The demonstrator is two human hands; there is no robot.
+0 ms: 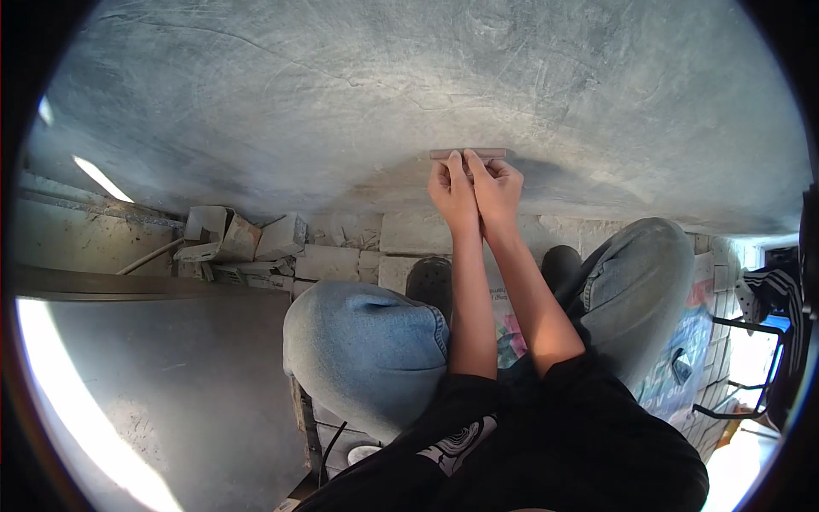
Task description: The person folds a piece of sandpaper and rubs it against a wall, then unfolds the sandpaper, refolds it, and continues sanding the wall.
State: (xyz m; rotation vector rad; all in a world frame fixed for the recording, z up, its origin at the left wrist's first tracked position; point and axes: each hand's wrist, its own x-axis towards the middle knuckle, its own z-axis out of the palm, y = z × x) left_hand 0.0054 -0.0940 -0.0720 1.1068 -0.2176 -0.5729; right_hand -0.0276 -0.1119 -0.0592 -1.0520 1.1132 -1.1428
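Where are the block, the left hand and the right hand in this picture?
block [467, 154], head view, middle of its long brown edge against the wall.
left hand [450, 194], head view, back of the hand.
right hand [498, 189], head view, back of the hand.

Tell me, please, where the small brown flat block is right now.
In the head view, the small brown flat block sits just right of centre against the grey plastered wall, held by the left hand and right hand.
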